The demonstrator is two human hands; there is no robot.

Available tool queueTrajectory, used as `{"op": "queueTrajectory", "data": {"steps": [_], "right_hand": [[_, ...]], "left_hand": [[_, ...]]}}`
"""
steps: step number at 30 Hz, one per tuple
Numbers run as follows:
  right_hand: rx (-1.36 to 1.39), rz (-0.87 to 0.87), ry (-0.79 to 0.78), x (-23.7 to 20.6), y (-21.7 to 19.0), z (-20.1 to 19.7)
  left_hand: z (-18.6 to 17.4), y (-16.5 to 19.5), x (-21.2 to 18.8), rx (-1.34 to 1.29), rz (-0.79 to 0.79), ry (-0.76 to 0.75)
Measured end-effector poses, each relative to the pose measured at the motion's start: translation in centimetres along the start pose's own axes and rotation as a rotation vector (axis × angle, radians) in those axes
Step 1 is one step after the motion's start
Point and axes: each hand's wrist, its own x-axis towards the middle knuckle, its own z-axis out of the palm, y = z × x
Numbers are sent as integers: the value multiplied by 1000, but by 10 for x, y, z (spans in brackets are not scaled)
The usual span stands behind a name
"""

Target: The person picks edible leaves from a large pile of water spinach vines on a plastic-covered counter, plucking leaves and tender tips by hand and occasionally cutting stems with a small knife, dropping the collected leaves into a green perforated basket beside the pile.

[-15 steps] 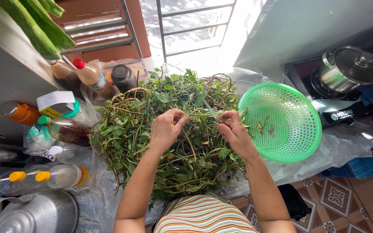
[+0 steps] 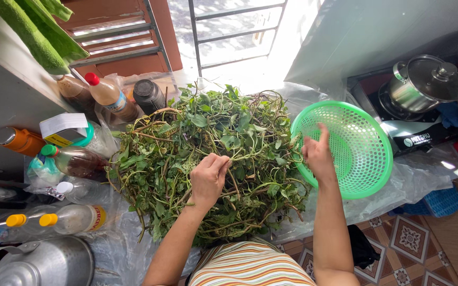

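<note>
A big heap of leafy green vines lies on a plastic sheet over the counter. My left hand rests on the middle of the heap, its fingers pinched around a stem. My right hand is at the left rim of a round green plastic basket, fingers apart, thumb up; whether a small piece is between its fingers I cannot tell. The basket sits tilted just right of the heap.
Sauce bottles, a dark jar and more bottles crowd the left side. A steel pot stands at the lower left. A lidded steel pot sits on a stove at the right. A barred window is ahead.
My right hand has left the heap and moved right to the basket's rim. My left hand has dropped slightly toward the heap's middle.
</note>
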Motion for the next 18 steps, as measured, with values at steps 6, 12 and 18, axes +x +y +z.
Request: {"op": "queueTrajectory", "data": {"steps": [6, 12, 18], "right_hand": [[-285, -335, -683, -45, -45, 33], [-432, -524, -450, -63, -51, 61], [-399, -664, 7, -67, -13, 87]], "left_hand": [[0, 3, -4, -26, 198, 49], [-4, -1, -9, 122, 233, 118], [11, 3, -16, 133, 256, 103]]}}
